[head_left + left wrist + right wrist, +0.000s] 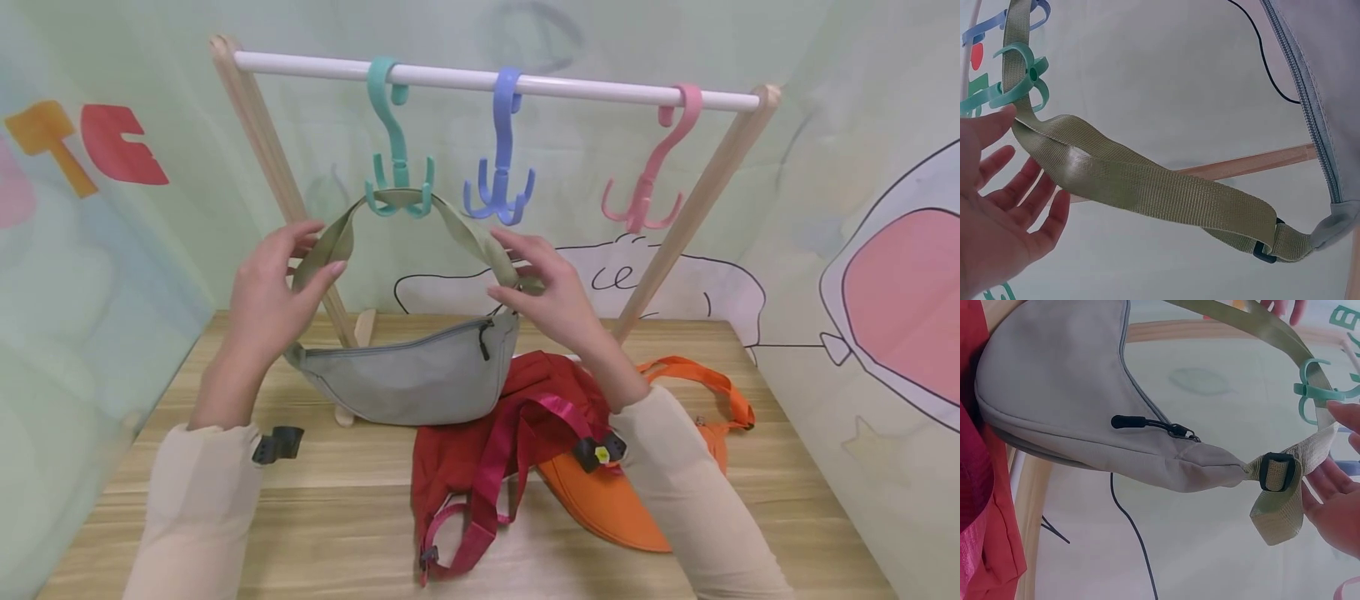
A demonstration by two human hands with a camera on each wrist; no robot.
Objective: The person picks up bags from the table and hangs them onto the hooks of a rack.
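While its fingers curved loosely apart, gripping nothing I could make out, the left hand (270,287), left of centre, touched the olive strap (468,233); the right hand (558,287), right of centre, met the opposite side, its fingers likewise slack. So light a touch probably sufficed, since the strap ran over the prongs of the teal hook (396,142), upper frame, which seemed to carry the grey bag (412,379) mid-frame. Above, the white rail (450,77) bore that hook; the red bag (457,450) lay bottom centre.

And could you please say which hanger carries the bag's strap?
The green hanger, leftmost of three: it carries the strap; the blue hanger and pink hanger are bare.
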